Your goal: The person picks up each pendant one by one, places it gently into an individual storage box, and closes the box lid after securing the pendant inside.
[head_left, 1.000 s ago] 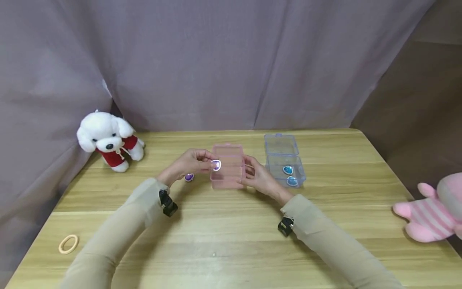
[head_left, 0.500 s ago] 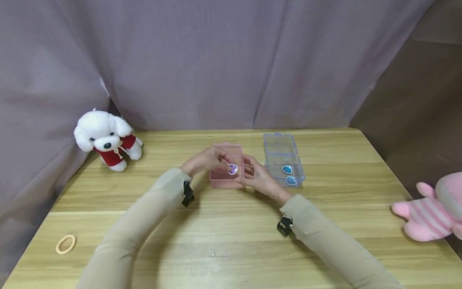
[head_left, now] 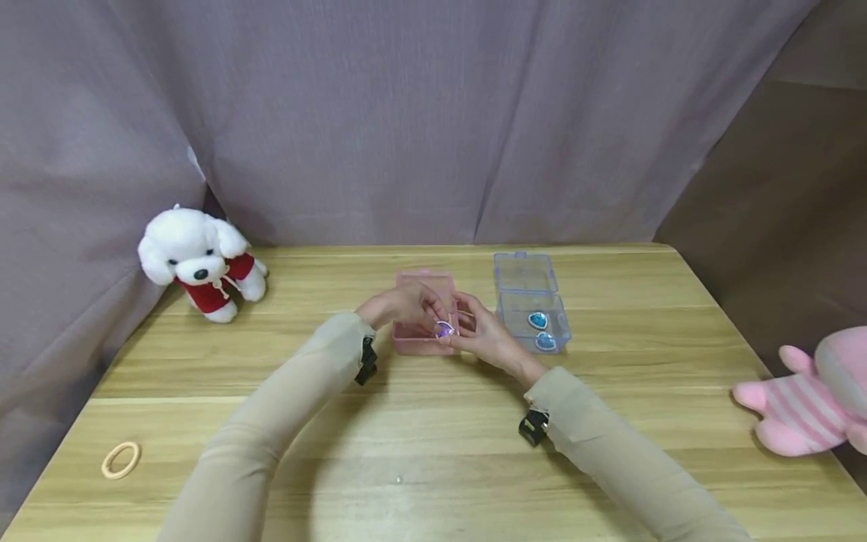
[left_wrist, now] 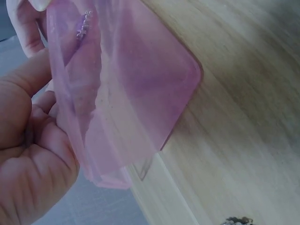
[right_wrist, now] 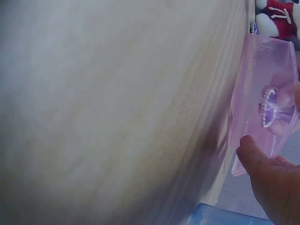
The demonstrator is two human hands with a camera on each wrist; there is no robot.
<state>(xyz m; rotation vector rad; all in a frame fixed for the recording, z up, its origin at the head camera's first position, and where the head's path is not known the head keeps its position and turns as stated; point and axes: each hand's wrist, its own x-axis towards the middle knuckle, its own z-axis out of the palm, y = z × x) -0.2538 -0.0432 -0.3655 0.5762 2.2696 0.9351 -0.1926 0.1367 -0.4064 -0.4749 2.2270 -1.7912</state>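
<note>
In the head view my left hand (head_left: pixel 409 305) pinches a purple rhinestone-edged gem (head_left: pixel 445 329) inside the open pink plastic box (head_left: pixel 423 347), near its right end. Through the clear pink wall the gem (right_wrist: pixel 269 108) also shows in the right wrist view, with fingertips around it. My right hand (head_left: pixel 484 333) grips the box's right side, thumb toward the front and fingers behind. Another rhinestone-edged gem (left_wrist: pixel 238 221) lies on the table left of the box, cut off at the bottom of the left wrist view; my left arm hides it in the head view.
Right of the pink box stands an open clear bluish box (head_left: pixel 565 335) with two blue gems (head_left: pixel 538 321) in it. A white plush dog (head_left: pixel 196 260) sits at the back left, a wooden ring (head_left: pixel 121 460) lies front left, and a pink striped plush toy (head_left: pixel 806 406) is far right.
My left hand has carried the purple gem rightward from the pink box's left edge and down into the box. My right hand has kept its grip on the box.
</note>
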